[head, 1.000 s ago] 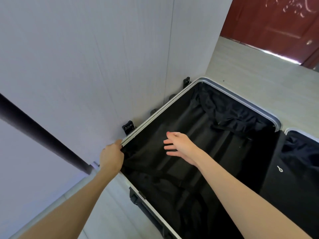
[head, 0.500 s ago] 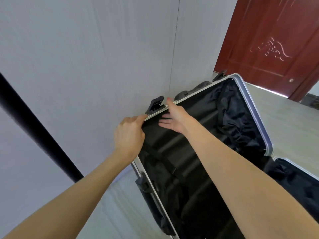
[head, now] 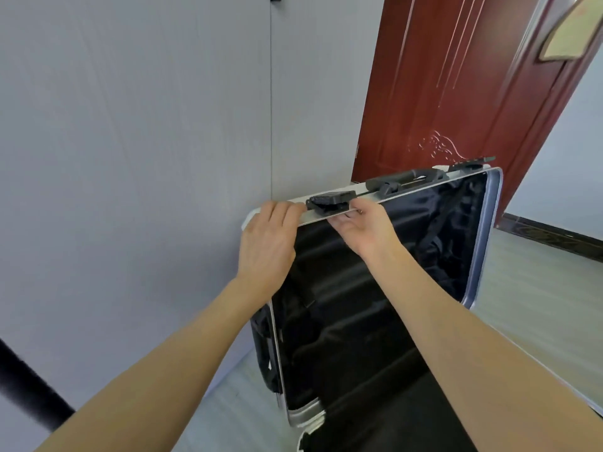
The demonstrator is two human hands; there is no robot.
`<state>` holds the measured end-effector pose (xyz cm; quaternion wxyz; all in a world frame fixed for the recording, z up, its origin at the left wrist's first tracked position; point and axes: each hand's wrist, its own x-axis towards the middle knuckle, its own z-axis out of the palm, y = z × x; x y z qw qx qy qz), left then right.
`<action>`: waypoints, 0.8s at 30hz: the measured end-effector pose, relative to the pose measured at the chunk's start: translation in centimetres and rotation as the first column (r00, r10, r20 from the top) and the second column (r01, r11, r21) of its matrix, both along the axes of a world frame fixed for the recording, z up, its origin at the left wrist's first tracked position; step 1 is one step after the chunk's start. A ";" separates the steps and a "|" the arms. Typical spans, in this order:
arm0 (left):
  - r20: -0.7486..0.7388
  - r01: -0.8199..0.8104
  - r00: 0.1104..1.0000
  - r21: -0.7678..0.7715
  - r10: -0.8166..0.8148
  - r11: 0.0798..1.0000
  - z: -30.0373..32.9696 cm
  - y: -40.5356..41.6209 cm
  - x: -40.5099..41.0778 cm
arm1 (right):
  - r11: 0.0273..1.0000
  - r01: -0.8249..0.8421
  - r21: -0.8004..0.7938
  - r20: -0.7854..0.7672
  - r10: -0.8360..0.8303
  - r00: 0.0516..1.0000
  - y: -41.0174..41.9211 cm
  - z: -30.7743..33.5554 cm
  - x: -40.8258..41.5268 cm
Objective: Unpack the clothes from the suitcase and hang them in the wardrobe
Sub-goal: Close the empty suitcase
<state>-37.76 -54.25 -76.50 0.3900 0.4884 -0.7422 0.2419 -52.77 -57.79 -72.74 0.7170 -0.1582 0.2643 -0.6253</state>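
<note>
A suitcase half (head: 375, 321) with a silver frame and black lining is raised nearly upright on the floor. No clothes show inside it. My left hand (head: 269, 243) grips the top rim at its left corner. My right hand (head: 365, 230) holds the same rim from below, just right of a black latch (head: 329, 200). The other half (head: 391, 432) lies low at the bottom right, mostly hidden by my right arm.
Pale grey wardrobe panels (head: 146, 158) stand directly behind and left of the suitcase. A dark red door (head: 456, 93) stands to the right, with light floor (head: 538, 288) below it. A black pole (head: 26, 389) crosses the lower left corner.
The suitcase half went from lying flat to standing nearly upright. My right hand moved from inside the lining up to the rim, beside my left hand.
</note>
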 end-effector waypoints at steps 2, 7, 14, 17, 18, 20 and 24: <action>0.038 0.020 0.999 -0.029 -0.019 0.999 0.6 -0.4 -1.2 | 0.999 0.031 -0.028 0.025 -0.030 0.999 0.1 0.2 -1.4; 0.162 0.107 0.981 -0.012 -0.104 0.994 0.8 -0.8 -3.7 | 0.990 0.079 -0.116 0.116 -0.065 0.991 1.2 -0.3 -4.8; 0.251 0.228 0.946 -0.064 -0.205 0.972 -1.9 -1.5 -7.5 | 0.966 0.083 -0.245 0.120 -0.054 0.991 4.4 -3.3 -9.8; 0.276 0.236 0.935 -0.023 -0.221 0.971 -3.7 -1.5 -8.6 | 0.979 0.054 -0.195 0.065 -0.042 0.997 5.6 -4.7 -12.0; 0.287 0.234 0.931 0.005 -0.226 0.972 -4.1 -1.2 -8.9 | 0.987 0.051 -0.156 0.037 -0.046 0.998 6.1 -5.1 -12.6; 0.320 0.229 0.919 0.042 -0.230 0.973 -4.6 -0.6 -9.4 | 0.994 0.066 -0.086 -0.087 -0.073 0.993 7.0 -5.8 -14.0; 0.375 0.215 0.901 0.057 -0.220 0.975 -4.9 0.6 -10.5 | 0.989 0.148 0.015 -0.309 -0.136 0.941 9.0 -6.6 -16.7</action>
